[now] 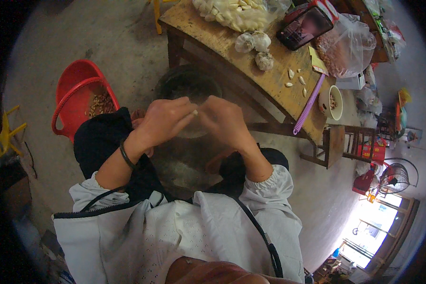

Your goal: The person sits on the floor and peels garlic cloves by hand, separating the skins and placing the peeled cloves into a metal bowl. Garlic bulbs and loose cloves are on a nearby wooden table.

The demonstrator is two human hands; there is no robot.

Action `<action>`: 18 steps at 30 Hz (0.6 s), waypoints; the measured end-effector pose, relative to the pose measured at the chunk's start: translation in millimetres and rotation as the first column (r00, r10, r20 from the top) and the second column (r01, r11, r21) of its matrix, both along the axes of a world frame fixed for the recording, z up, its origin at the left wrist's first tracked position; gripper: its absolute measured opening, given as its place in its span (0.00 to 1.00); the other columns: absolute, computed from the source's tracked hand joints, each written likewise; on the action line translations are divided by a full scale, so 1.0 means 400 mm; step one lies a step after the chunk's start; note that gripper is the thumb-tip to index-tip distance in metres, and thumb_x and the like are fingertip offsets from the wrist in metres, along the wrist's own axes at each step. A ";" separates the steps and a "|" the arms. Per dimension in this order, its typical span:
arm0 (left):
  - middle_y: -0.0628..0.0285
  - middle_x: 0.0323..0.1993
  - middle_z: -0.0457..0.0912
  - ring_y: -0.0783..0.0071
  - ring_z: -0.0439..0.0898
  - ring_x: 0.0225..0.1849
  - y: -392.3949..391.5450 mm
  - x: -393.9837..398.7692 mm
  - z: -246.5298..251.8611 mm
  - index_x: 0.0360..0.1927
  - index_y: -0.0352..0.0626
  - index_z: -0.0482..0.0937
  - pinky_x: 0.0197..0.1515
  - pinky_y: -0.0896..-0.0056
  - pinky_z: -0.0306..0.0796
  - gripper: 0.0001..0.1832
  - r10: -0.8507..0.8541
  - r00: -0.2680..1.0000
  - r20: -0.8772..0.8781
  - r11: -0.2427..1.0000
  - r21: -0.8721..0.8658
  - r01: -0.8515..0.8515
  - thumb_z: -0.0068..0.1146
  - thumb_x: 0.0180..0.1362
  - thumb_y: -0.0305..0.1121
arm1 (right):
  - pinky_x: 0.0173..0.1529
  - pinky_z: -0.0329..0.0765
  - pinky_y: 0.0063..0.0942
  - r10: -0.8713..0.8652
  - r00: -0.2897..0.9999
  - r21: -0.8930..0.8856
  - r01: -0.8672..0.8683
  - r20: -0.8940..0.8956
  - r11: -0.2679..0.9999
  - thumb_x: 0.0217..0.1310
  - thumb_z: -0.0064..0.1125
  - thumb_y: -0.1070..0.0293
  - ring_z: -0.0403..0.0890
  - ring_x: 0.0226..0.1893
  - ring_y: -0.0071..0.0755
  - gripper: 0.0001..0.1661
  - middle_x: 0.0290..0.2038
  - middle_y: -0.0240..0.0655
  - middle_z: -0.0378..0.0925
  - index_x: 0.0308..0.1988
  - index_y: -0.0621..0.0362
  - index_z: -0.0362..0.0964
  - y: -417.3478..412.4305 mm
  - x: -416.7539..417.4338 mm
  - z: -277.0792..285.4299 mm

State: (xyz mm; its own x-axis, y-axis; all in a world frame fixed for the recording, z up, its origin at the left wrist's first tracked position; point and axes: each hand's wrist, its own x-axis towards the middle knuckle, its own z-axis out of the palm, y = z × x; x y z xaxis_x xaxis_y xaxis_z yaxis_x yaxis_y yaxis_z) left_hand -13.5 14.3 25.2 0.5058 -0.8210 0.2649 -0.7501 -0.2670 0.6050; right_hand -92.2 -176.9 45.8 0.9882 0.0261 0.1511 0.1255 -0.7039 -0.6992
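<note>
My left hand (pixel 165 119), with a dark bangle on its wrist, pinches a small pale piece (pixel 195 112), probably a garlic clove. My right hand (pixel 224 119) is blurred, its fingertips close to the same piece; whether they grip it is unclear. Both hands are above a dark round basin (pixel 188 80) on the floor between my knees. On the wooden table, several loose garlic cloves (pixel 301 80) lie near three garlic bulbs (pixel 264 61). Behind the bulbs sits a clear bag of pale cloves (pixel 234 16).
A red plastic basket (pixel 78 76) containing brown pieces stands by my left leg. The wooden table (pixel 213 41) holds a phone (pixel 304 28), a bag of reddish-brown pieces (pixel 344 46), a purple-handled fly swatter (pixel 309 103) and a cup (pixel 326 103). A wooden stool (pixel 335 146) stands beyond.
</note>
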 end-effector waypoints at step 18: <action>0.59 0.37 0.81 0.61 0.82 0.31 -0.037 -0.036 -0.021 0.44 0.46 0.79 0.31 0.64 0.76 0.13 0.276 0.949 0.150 0.953 -0.173 -0.249 0.60 0.55 0.32 | 0.31 0.76 0.28 -0.166 0.986 0.204 0.164 -0.012 0.965 0.54 0.62 0.72 0.80 0.25 0.32 0.05 0.27 0.38 0.78 0.31 0.60 0.74 0.030 0.007 -0.009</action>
State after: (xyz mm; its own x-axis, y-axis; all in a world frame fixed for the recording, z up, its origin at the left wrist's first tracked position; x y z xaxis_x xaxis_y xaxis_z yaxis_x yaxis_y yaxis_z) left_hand -28.1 -0.7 16.9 0.6345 -0.6089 0.4761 -0.7610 -0.3842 0.5228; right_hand -89.2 -165.0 42.1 0.9753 -0.1691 0.1419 0.0239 -0.5579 -0.8296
